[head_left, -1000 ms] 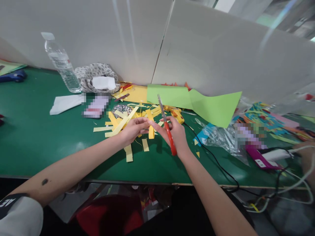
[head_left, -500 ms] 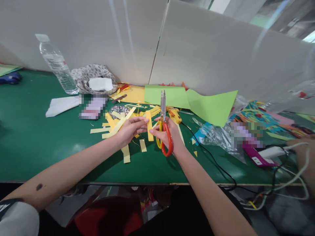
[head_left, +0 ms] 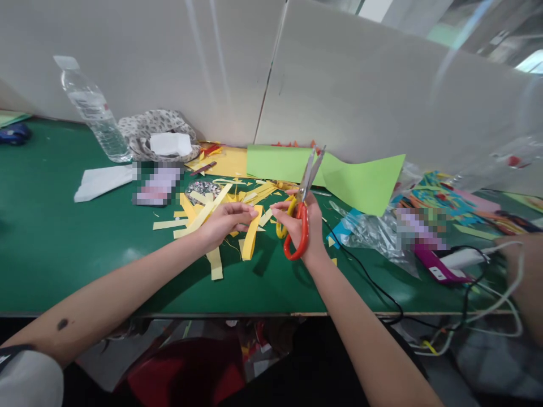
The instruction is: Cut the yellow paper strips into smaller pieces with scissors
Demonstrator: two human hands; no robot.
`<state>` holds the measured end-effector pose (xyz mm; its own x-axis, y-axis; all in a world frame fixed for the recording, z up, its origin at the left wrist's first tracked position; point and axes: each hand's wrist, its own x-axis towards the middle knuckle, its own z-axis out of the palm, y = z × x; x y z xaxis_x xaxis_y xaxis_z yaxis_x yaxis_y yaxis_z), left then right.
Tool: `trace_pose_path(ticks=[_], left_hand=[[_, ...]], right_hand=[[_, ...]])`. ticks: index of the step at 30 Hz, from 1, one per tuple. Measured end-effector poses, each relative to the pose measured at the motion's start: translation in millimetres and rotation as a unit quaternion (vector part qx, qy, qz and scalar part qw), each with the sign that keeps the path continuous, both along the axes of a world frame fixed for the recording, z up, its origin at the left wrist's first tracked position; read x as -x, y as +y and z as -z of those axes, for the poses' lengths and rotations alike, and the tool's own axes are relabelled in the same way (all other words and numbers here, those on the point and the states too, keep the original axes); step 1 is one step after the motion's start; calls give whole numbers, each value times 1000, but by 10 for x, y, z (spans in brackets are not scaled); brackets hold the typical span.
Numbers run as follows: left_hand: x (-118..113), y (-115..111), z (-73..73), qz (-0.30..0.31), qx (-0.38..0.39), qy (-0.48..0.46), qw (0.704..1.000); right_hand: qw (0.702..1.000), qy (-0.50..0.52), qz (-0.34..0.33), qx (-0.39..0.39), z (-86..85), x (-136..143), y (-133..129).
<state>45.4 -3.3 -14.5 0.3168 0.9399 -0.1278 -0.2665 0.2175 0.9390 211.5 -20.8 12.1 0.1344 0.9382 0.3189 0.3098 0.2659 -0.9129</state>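
A folded yellow paper strip (head_left: 251,237) hangs from the pinched fingertips of my left hand (head_left: 229,221). My right hand (head_left: 311,223) is closed around scissors (head_left: 302,195) with one red and one yellow handle loop. Their blades point up and away, slightly apart, and do not touch the strip. Beneath and beside my left hand lie several loose yellow paper strips (head_left: 215,263), partly hidden by the hand. Close behind them is a round, speckled item (head_left: 199,191), half covered by strips.
Green paper sheets (head_left: 284,164) lie along the wall. At left stand a water bottle (head_left: 91,110) and a spotted cloth bag (head_left: 156,121), near a phone (head_left: 159,185). Clear plastic (head_left: 377,234), a black cable (head_left: 360,268) and a magenta power strip (head_left: 439,265) are at right, beside another person's arm (head_left: 526,271).
My right hand has moved right, away from the strip, and the scissor blades have parted and tilted right. The strip in my left hand now hangs folded over and lower.
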Motion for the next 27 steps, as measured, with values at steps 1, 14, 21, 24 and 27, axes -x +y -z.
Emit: trace_pose_path(ticks=[1,14,21,24,27], left_hand=[[-3,-1,2,10,5,2,1000],[-7,-6,47,59,-3,40,997],[-16,-4,36,25,-5,27,999],[-11,2,38,2,-13,29,999],[-5,9,47,-23,-20,26,999]], right_hand=[[1000,-7,-11,-1,-1,-15,8],[991,-127,-14,-29,34,1,-16],[993,-83,76,-22,-33,-14,-36],[995,-78,54,0,-18,-11,-46],[994,-103,-6,38,17,31,-72]])
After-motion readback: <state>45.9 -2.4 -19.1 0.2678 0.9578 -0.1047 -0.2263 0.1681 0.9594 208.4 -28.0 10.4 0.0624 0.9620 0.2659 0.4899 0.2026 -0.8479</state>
